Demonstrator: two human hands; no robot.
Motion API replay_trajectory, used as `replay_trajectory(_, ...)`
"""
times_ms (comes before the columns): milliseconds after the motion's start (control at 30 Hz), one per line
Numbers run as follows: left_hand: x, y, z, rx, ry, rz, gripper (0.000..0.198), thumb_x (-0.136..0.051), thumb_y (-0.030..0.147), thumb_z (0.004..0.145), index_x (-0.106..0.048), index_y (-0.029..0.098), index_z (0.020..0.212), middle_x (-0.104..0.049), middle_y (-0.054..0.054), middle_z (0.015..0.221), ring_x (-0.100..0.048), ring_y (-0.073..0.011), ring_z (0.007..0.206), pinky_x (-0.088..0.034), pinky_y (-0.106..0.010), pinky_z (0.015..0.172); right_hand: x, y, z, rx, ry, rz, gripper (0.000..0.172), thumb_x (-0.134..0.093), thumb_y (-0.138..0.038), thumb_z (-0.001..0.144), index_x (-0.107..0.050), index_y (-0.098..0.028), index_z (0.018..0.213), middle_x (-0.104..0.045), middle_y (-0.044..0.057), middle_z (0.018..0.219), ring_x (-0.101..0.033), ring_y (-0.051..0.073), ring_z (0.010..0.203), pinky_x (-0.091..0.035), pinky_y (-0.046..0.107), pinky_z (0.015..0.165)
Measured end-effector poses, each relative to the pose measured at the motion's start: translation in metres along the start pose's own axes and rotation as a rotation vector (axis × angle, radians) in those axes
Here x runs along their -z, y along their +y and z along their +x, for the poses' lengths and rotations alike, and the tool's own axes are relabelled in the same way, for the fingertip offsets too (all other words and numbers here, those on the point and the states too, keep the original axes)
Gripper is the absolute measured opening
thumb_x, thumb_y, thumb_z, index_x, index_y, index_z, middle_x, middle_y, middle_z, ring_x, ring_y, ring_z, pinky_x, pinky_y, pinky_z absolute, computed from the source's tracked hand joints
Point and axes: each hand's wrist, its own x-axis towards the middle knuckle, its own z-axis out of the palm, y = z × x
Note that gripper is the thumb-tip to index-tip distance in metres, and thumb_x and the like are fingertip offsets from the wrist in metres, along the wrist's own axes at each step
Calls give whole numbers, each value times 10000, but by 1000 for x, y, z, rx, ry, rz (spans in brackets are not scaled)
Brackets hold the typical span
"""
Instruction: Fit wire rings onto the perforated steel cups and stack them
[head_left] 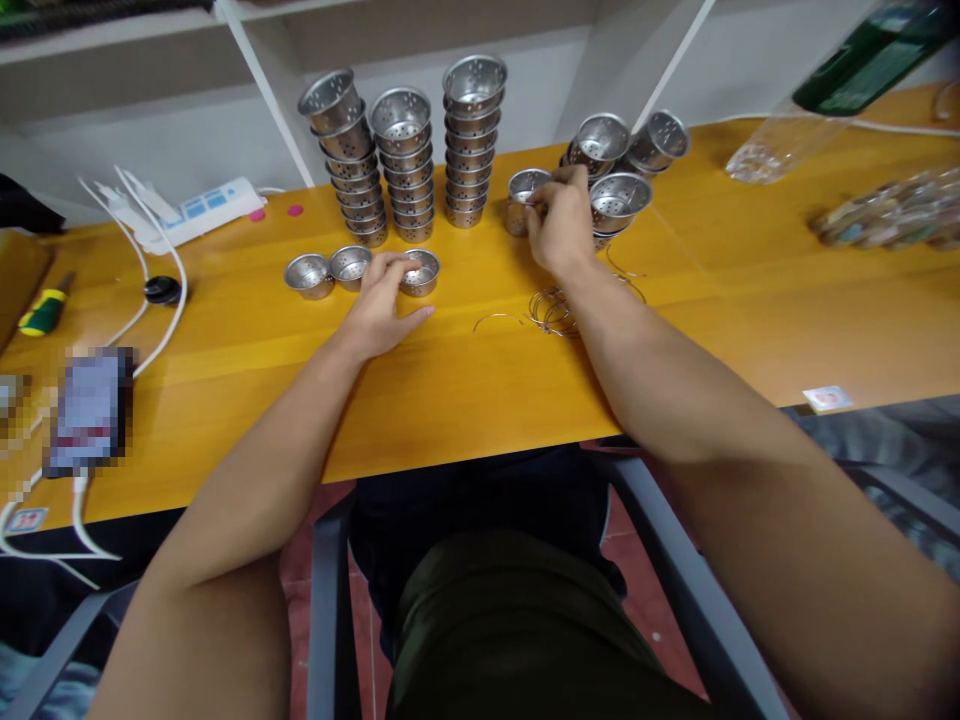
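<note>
My right hand (564,225) has its fingers closed on the rim of a perforated metal cup (518,212), beside stacked cups (619,200) on the right. My left hand (382,305) rests low over the table, thumb held apart and fingertips over a small metal cup (422,276). Whether those fingertips touch it, I cannot tell. Left of that hand, two more cups stand upright: a middle cup (349,265), partly covered by the hand, and an outer cup (309,276). Loose thin wire rings (551,312) lie below my right wrist, partly hidden by the forearm.
Three tall cup stacks (402,160) stand at the back of the wooden table (465,400), before a white shelf. On the left are a power strip (210,212), cables, a screwdriver (45,311) and a blurred phone (88,410). A tilted bottle (780,140) is at right.
</note>
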Motion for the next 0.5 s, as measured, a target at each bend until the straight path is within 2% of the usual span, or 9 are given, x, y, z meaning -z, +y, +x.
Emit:
replay_trajectory(67, 0, 1, -1, 8, -31, 7, 796, -1106, 439, 959, -762, 284, 1660, -645, -200, 1885, -613, -491, 1836, -463, -736, 1631, 9, -11, 0, -31, -75, -65, 405, -881, -685, 1243, -812, -325, 1071, -766, 146, 1365, -499, 308, 1339, -443, 480, 1310)
replay_trajectory(133, 2, 5, -1, 33, -88, 44, 760, -1061, 454, 990, -760, 269, 1663, -577, -212, 1982, -552, -506, 1912, -428, -751, 1652, 19, -31, 2, -95, -224, -222, 357, -709, -612, 1344, -855, -297, 1259, -767, 174, 1413, -501, 340, 1443, -420, 513, 1350)
replay_trajectory(200, 5, 11, -1, 66, -134, 83, 695, -1000, 450, 1031, -764, 260, 1656, -508, -219, 2053, -491, -512, 1970, -388, -762, 1671, 29, -54, 4, -163, -394, -427, 461, -509, -529, 1410, -849, -228, 1487, -748, 226, 1527, -492, 364, 1554, -414, 528, 1371)
replay_trajectory(267, 8, 18, 0, 93, -152, 103, 622, -972, 426, 1048, -775, 248, 1611, -472, -224, 2078, -454, -508, 1998, -365, -753, 1684, 34, -74, 6, -214, -496, -568, 556, -378, -474, 1426, -814, -186, 1615, -714, 258, 1632, -496, 366, 1598, -426, 519, 1374)
replay_trajectory(400, 11, 23, 1, 146, -154, 91, 437, -984, 388, 1038, -781, 231, 1392, -534, -225, 2017, -483, -500, 1981, -420, -713, 1669, 39, -99, 6, -225, -538, -594, 593, -414, -544, 1411, -784, -165, 1680, -673, 286, 1715, -544, 396, 1614, -473, 520, 1351)
replay_trajectory(500, 10, 19, 0, 149, -149, 74, 395, -1030, 400, 1023, -748, 241, 1249, -576, -214, 1980, -490, -503, 1972, -482, -704, 1631, 48, -122, 3, -138, -548, -631, 588, -521, -569, 1391, -694, -208, 1823, -701, 271, 1689, -519, 425, 1664, -456, 560, 1391)
